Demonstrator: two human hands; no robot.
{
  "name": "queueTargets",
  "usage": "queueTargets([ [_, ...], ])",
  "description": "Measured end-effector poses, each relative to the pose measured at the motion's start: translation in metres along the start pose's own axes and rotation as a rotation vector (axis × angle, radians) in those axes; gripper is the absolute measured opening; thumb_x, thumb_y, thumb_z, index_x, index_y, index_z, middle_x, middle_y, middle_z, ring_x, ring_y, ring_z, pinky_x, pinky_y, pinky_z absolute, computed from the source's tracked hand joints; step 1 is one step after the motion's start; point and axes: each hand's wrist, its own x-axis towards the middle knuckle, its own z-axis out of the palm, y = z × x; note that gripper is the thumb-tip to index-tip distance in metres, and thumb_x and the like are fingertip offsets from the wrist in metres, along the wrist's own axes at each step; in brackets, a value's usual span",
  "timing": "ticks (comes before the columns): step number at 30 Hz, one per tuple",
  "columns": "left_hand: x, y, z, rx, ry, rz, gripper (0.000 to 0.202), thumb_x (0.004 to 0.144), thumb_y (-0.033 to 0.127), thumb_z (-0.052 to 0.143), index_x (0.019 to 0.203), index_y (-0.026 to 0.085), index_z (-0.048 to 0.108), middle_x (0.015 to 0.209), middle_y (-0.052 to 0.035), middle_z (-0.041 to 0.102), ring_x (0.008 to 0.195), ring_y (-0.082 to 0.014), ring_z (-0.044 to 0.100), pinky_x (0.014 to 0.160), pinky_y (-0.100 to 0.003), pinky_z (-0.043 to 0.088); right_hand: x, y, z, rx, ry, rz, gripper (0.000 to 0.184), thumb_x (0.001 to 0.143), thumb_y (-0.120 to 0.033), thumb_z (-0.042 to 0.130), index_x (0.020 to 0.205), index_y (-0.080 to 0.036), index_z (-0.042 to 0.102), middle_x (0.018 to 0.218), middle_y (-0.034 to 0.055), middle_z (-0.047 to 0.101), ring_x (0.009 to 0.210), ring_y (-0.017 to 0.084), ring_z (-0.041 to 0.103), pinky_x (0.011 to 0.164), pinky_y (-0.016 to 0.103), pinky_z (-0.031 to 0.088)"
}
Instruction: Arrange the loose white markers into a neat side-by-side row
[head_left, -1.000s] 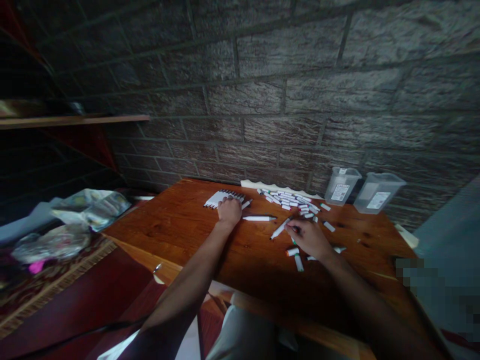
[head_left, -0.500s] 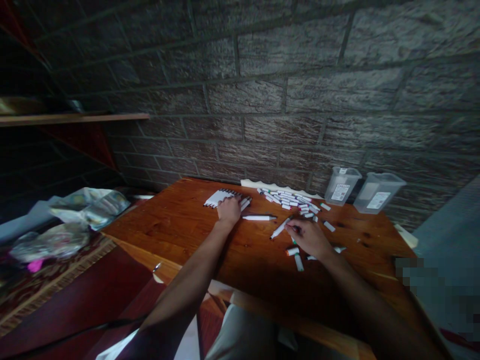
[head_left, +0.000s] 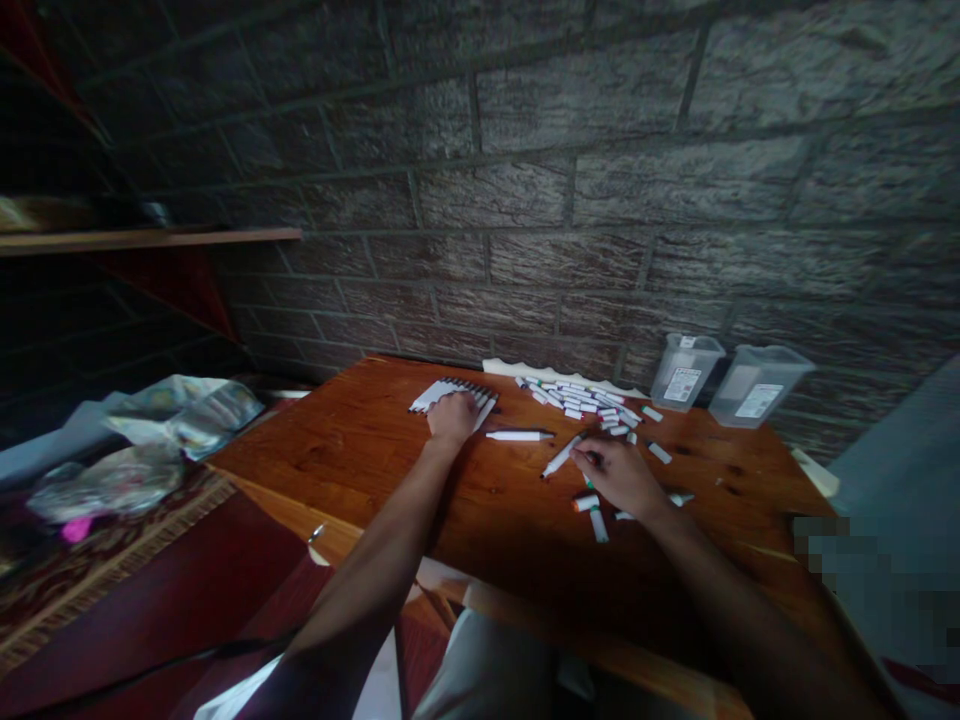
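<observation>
A row of white markers [head_left: 429, 397] lies side by side at the left part of the wooden table. My left hand [head_left: 451, 416] rests over the right part of this row, its fingers curled onto the markers and partly hidden. In my right hand [head_left: 611, 465] is one white marker [head_left: 561, 456], pinched near its upper end and slanting down to the left. Between the hands a single white marker [head_left: 519, 436] lies flat. Several short caps or marker pieces lie near my right wrist, among them one with an orange end [head_left: 585, 504] and a white one [head_left: 598, 525].
A pile of short white pieces [head_left: 574, 395] with coloured ends lies along the back of the wooden table [head_left: 315, 450]. Two clear plastic containers, one left [head_left: 686, 375] and one right [head_left: 757, 390], stand at the back right against the brick wall. Plastic bags [head_left: 180, 410] lie left of the table.
My left hand has shifted slightly left, and the rightmost markers now lie closer against the row. The right hand with its marker has hardly moved.
</observation>
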Motion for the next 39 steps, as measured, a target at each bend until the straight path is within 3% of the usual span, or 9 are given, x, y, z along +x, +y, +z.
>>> queueTargets([
  [4, 0.0, 0.001, 0.0, -0.019, 0.02, -0.016, 0.032, 0.089, 0.039, 0.048, 0.104, 0.026, 0.073, 0.1, -0.0102, 0.072, 0.096, -0.0268, 0.067, 0.083, -0.036, 0.049, 0.0, -0.001, -0.001, -0.005, -0.003, 0.001, 0.032, 0.091, -0.036, 0.046, 0.091, -0.02, 0.074, 0.081, 0.0031, 0.074, 0.063, 0.015, 0.062, 0.063, 0.025, 0.043],
  [14, -0.008, 0.009, -0.001, -0.032, 0.0, 0.103, 0.042, 0.09, 0.053, 0.043, 0.095, 0.027, 0.075, 0.099, -0.009, 0.073, 0.095, -0.0265, 0.067, 0.082, -0.036, 0.051, 0.0, 0.0, 0.0, 0.021, 0.006, -0.005, 0.031, 0.09, -0.036, 0.047, 0.091, -0.022, 0.074, 0.085, 0.003, 0.076, 0.071, 0.016, 0.066, 0.068, 0.026, 0.046],
  [22, -0.009, 0.013, 0.003, 0.011, 0.002, 0.138, 0.029, 0.089, 0.038, 0.049, 0.098, 0.027, 0.075, 0.1, -0.0079, 0.073, 0.097, -0.0245, 0.066, 0.088, -0.035, 0.048, 0.0, 0.001, 0.001, 0.025, 0.003, -0.002, 0.031, 0.091, -0.037, 0.047, 0.09, -0.021, 0.074, 0.086, 0.0029, 0.075, 0.07, 0.016, 0.065, 0.068, 0.026, 0.046],
  [28, -0.005, 0.008, -0.001, 0.047, 0.041, 0.086, 0.033, 0.089, 0.038, 0.047, 0.096, 0.022, 0.075, 0.097, -0.0123, 0.073, 0.097, -0.028, 0.066, 0.088, -0.039, 0.047, 0.0, 0.001, 0.001, 0.014, 0.002, -0.007, 0.032, 0.091, -0.038, 0.046, 0.09, -0.022, 0.074, 0.083, 0.0026, 0.075, 0.068, 0.016, 0.065, 0.066, 0.026, 0.046],
  [33, -0.002, 0.005, 0.001, 0.001, 0.022, 0.054, 0.03, 0.088, 0.037, 0.049, 0.099, 0.024, 0.074, 0.099, -0.0095, 0.073, 0.097, -0.0252, 0.066, 0.088, -0.035, 0.047, -0.001, 0.001, 0.002, 0.024, 0.012, -0.007, 0.032, 0.09, -0.039, 0.047, 0.09, -0.022, 0.074, 0.083, 0.0024, 0.075, 0.064, 0.015, 0.063, 0.064, 0.026, 0.045],
  [36, -0.003, 0.008, 0.002, -0.05, 0.047, 0.139, 0.028, 0.089, 0.037, 0.05, 0.097, 0.025, 0.074, 0.099, -0.0074, 0.074, 0.096, -0.0232, 0.066, 0.089, -0.033, 0.047, 0.0, 0.001, 0.002, 0.018, 0.005, 0.008, 0.032, 0.09, -0.038, 0.047, 0.09, -0.022, 0.074, 0.081, 0.0027, 0.075, 0.062, 0.015, 0.062, 0.061, 0.026, 0.044],
  [39, -0.007, 0.014, 0.004, -0.203, 0.007, 0.38, 0.03, 0.091, 0.039, 0.049, 0.097, 0.024, 0.074, 0.098, -0.0049, 0.074, 0.095, -0.0195, 0.066, 0.089, -0.029, 0.046, 0.0, 0.001, 0.001, 0.018, 0.0, 0.006, 0.031, 0.09, -0.036, 0.047, 0.09, -0.02, 0.074, 0.082, 0.0034, 0.075, 0.062, 0.015, 0.062, 0.061, 0.026, 0.043],
])
